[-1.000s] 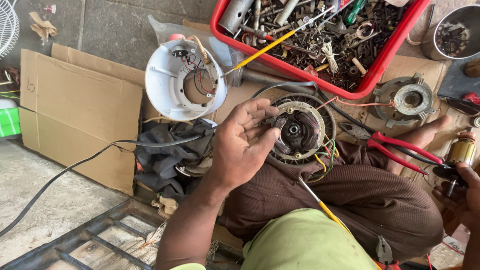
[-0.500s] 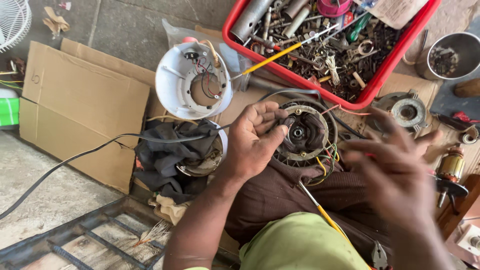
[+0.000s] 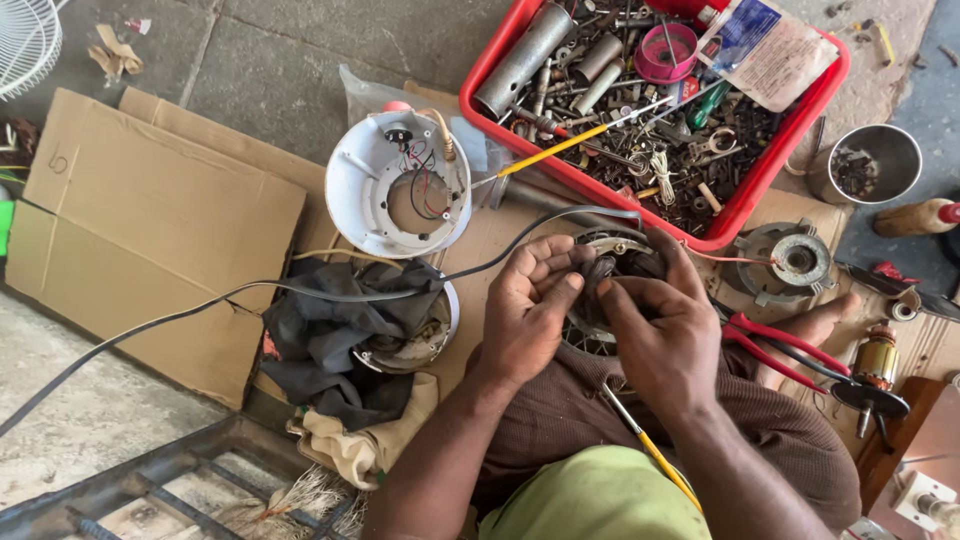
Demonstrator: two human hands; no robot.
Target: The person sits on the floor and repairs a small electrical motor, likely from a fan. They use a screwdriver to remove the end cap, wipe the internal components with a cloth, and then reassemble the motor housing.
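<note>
Left hand: the left hand sits on the left side of the round motor, with its fingers curled over the middle part. The thumb and fingertips pinch something small and dark there. It is too small to tell what it is.
Right hand: the right hand lies on the right side of the motor. Its fingers bend in toward the same middle spot and touch the left hand's fingertips. I cannot tell if it grips the motor or only presses on it.
Motor: it rests on the person's lap, between the two hands and partly hidden under them. Only its top rim and a bit of its left side show.
Black cable: a black cable runs from the motor's top out to the left, over the dark cloth.
White cover: a round white cover with small wires inside lies on the cardboard, up and left of the hands.
Red tray: a red tray full of metal bits sits just above the hands.
Pliers: red-handled pliers lie just right of the right hand.
Yellow screwdriver: a yellow screwdriver lies on the lap, below the right wrist.
</note>
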